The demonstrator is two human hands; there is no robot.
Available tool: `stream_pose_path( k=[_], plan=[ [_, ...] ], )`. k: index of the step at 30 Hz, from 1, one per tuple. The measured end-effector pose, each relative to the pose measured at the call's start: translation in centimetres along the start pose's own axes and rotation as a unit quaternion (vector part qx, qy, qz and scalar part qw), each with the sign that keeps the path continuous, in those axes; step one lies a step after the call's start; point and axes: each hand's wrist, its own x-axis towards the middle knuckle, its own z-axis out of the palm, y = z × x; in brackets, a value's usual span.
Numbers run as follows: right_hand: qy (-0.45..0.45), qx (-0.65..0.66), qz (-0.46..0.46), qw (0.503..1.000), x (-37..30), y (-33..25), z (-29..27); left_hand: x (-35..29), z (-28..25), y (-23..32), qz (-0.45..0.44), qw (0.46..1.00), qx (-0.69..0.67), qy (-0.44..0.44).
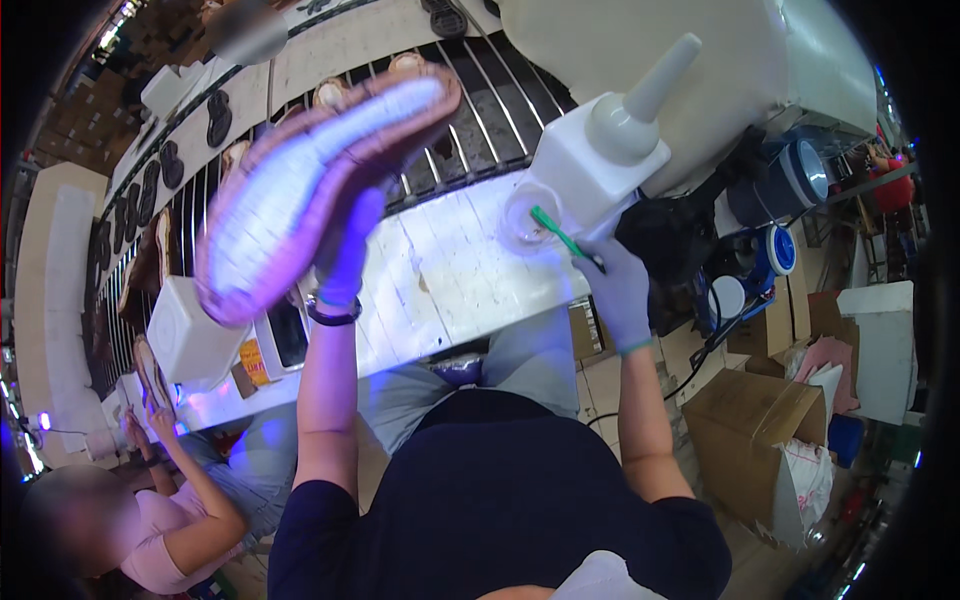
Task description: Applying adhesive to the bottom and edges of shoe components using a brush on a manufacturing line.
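Observation:
My left hand [350, 245], gloved and lit violet, is closed on a shoe upper [232, 255] that it holds up above the white worktop [450, 270]. The upper's underside faces me, with a bright bluish-white middle and a brown-pink edge; it is slightly blurred. In my right hand [622, 295], also gloved, is a small green brush [556, 232]. The brush's head is over a small clear round dish [512, 232]. Right behind the dish stands a large white squeeze bottle [590, 150] with a long nozzle. Some fingers of my left hand are hidden behind the upper.
Beyond the worktop runs a rack of metal rods [490, 110] with more shoe uppers on it. Black soles [218, 118] lie on the far white surface. A white container [185, 335] stands at left, near a seated co-worker [190, 510]. Cardboard boxes [745, 430] sit at right.

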Motion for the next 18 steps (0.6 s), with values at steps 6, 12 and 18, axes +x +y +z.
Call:
stream_pose_path(
  k=[6,12,18],
  plan=[
    [-0.050,-0.312,-0.025,0.948,1.1,-0.9,3.1,-14.2,-2.7,-6.3,0.161,0.875,0.454,-0.056],
    [-0.046,-0.398,-0.063,0.914,1.5,-0.1,4.4,-18.4,0.5,-0.3,-0.144,0.975,0.167,0.036],
    [-0.091,-0.099,0.024,0.991,1.3,2.1,2.7,-18.5,0.2,2.2,-0.252,0.940,-0.224,0.055]
  ],
)
